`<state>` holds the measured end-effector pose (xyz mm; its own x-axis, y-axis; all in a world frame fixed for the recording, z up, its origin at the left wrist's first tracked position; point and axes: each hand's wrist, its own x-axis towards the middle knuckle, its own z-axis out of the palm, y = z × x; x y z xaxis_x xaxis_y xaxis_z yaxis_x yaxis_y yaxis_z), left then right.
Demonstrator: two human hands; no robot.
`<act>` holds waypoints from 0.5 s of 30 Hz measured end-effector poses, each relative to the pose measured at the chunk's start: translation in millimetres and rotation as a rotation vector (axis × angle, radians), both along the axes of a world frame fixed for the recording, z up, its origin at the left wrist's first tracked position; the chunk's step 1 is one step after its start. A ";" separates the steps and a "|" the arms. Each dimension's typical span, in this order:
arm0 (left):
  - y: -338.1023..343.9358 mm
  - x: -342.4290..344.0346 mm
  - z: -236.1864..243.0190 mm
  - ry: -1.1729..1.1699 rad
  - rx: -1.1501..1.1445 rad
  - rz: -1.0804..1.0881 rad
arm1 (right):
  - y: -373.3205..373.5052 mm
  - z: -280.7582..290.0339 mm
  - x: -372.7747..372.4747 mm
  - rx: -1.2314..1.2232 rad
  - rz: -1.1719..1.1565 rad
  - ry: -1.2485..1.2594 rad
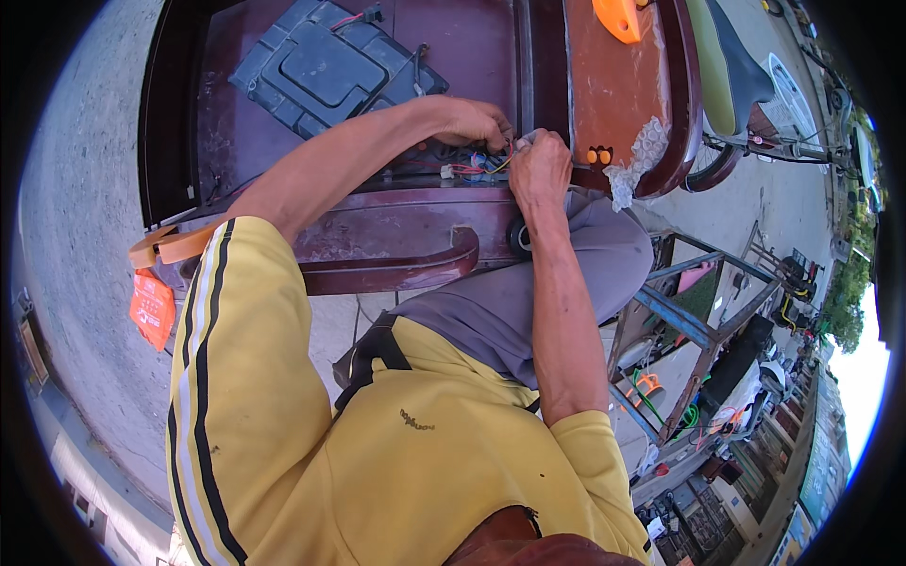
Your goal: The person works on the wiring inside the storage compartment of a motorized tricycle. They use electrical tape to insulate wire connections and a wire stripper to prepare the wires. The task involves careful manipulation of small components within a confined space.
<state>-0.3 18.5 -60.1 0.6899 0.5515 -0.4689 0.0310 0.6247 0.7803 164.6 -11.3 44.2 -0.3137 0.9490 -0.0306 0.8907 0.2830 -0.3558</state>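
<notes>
Both my hands are close together over a bundle of thin coloured wires (478,169) at the near edge of a dark red vehicle body. My left hand (475,125) is bent inward, its fingers pinched on a wire. Just beside it, my right hand (541,168) is closed, thumb and finger gripping a thin yellow wire. The wire ends between the fingertips are too small to make out. A white plug connector (447,173) lies at the left end of the bundle. Beyond my left forearm rests a dark grey plastic battery case (330,68) with short cable leads.
A brown panel (613,94) with bubble wrap (646,156) is at the right of the body. A curved dark red armrest (406,269) stands nearest me. An orange bag (152,309) hangs at left. To the right is a rusty blue metal frame (684,321).
</notes>
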 end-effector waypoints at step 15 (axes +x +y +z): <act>-3.8 -2.1 17.2 0.008 -0.086 0.073 | -1.5 6.1 -4.7 -0.137 -0.029 -0.080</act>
